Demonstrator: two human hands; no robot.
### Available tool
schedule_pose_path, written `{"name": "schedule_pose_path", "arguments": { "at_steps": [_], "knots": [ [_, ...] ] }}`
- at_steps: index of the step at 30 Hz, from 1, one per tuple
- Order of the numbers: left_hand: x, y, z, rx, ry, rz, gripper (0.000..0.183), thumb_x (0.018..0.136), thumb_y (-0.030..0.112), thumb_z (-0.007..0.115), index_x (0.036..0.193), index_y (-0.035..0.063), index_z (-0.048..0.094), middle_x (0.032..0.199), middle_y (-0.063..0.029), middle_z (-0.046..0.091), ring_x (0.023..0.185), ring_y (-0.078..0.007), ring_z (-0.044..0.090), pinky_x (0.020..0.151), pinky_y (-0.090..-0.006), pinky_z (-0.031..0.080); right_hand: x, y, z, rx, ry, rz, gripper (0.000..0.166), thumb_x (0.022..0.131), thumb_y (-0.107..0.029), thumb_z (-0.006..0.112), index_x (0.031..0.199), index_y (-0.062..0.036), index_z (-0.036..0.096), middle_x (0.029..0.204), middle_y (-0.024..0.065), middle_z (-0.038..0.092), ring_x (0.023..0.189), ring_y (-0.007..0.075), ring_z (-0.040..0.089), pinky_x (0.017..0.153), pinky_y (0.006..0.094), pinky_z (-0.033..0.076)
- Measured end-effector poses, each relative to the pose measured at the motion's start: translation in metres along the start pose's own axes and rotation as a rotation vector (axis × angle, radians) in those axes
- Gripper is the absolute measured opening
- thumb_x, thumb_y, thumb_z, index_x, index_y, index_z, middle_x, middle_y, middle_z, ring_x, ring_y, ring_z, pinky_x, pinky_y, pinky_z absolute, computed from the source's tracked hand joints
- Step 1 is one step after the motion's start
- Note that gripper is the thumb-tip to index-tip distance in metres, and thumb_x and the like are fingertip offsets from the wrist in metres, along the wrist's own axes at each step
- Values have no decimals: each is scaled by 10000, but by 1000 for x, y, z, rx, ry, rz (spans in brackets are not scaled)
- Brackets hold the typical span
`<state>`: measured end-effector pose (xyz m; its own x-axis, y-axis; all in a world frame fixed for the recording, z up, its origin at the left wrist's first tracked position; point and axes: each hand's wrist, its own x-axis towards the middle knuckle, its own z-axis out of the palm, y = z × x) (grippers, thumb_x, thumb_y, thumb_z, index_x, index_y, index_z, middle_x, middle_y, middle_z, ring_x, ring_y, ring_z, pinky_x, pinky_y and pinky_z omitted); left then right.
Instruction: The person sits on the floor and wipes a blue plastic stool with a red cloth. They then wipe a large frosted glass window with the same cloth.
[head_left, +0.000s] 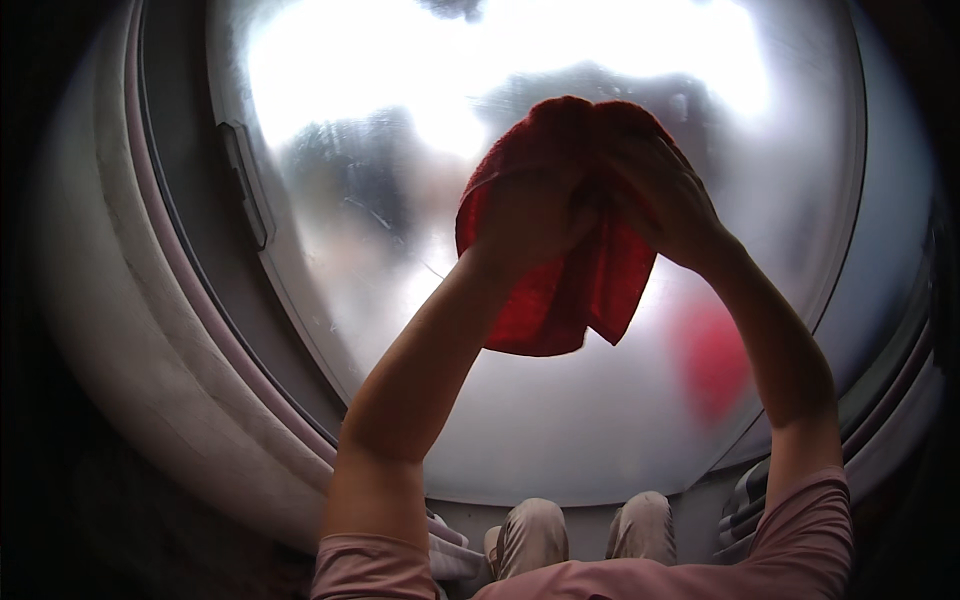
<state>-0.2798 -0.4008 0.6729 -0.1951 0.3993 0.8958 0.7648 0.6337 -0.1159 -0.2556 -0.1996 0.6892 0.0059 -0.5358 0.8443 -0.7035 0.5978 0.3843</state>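
A red cloth hangs in loose folds in front of a large frosted or misted glass pane. My left hand holds the cloth's left part, its fingers partly hidden in the fabric. At the cloth's upper right lies my right hand, fingers bent over it and pressing it in towards the left hand. Both arms are raised and stretched forward. Whether the cloth touches the glass, I cannot tell.
The pane's frame carries a dark handle or latch on the left. A pale curtain or padded panel curves along the left side. My knees are below, near the lower sill. A blurred red shape shows at the right of the glass.
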Motion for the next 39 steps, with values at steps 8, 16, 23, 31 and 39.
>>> {"name": "schedule_pose_path", "arguments": {
  "at_steps": [8, 16, 23, 31, 39],
  "knots": [
    [10, 9, 7, 19, 43, 85, 391, 796, 220, 712, 1159, 103, 623, 905, -112, 679, 788, -271, 663, 718, -377, 539, 4, -43, -74, 350, 5, 118, 404, 897, -246, 641, 1235, -33, 580, 1225, 117, 599, 1173, 269, 540, 1031, 421, 417],
    [3, 1, 11, 75, -20, 31, 401, 795, 260, 717, 1128, 64, 610, 914, -142, 668, 819, -311, 656, 741, -414, 531, 4, -104, -154, 324, 68, 0, 435, 885, -262, 653, 1235, -19, 568, 1204, 123, 600, 1156, 255, 542, 1013, 410, 423],
    [-4, 11, 10, 60, -48, -32, 463, 816, 232, 691, 1217, 37, 566, 1064, -181, 641, 962, -351, 628, 841, -438, 510, 1, -91, -167, 220, 9, -9, 420, 879, -228, 651, 1231, -16, 563, 1192, 125, 598, 1139, 249, 545, 995, 401, 431],
    [-9, 35, -11, 153, -184, -38, 782, 713, 263, 727, 1395, 26, 427, 1402, -226, 449, 1328, -419, 394, 1113, -505, 307, -7, -37, -193, 46, -48, -27, 407, 872, -189, 647, 1226, -12, 556, 1179, 128, 596, 1120, 243, 550, 974, 391, 441],
    [18, -39, 73, -32, -112, -62, 561, 848, 223, 650, 1343, 32, 466, 1245, -190, 542, 1161, -371, 531, 973, -462, 446, 2, 56, -164, -56, -106, 40, 395, 864, -149, 644, 1221, -8, 550, 1166, 131, 594, 1101, 236, 554, 953, 381, 451]
  ]
}}
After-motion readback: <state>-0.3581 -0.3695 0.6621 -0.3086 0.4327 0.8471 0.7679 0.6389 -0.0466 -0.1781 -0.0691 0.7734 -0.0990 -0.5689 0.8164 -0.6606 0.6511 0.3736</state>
